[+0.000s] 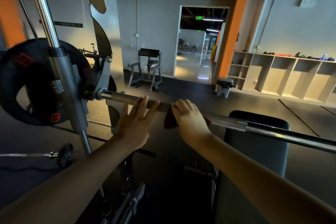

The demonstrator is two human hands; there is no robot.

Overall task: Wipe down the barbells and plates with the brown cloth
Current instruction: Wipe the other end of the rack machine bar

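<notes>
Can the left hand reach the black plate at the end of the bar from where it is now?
Probably yes. The left hand lies open on the bar and the plate sits further left, but the grey upright stands between, so it must go around.

One wide-angle view from the person's head looks forward and down, close over the barbell (236, 125)
</notes>
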